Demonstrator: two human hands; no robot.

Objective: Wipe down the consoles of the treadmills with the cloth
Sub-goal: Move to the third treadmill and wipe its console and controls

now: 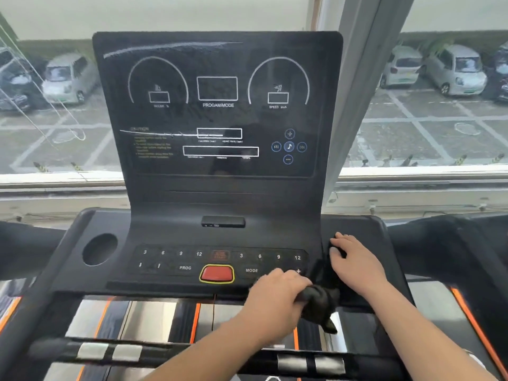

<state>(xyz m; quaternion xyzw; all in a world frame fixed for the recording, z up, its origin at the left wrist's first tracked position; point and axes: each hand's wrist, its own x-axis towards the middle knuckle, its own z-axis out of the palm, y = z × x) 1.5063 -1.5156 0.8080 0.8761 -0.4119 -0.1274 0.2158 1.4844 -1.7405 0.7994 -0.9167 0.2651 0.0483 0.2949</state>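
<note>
A wide window [55,138] filled the far side of the room, split by a pale grey upright post [357,86] that leaned across the view. Thin white cords [41,89] hung slantwise before the left pane. A white sill [417,170] ran along the bottom of the glass, with a grey ledge [412,196] just beneath it. Outside lay a car park [412,127], its grey paving marked with white lines. A small silver car [68,78] stood on the left beside a dark car [13,89]; two more silver cars [456,70] were parked on the right. A green hedge [55,48] ran behind them. The daylight was flat and soft, without hard shadows.
</note>
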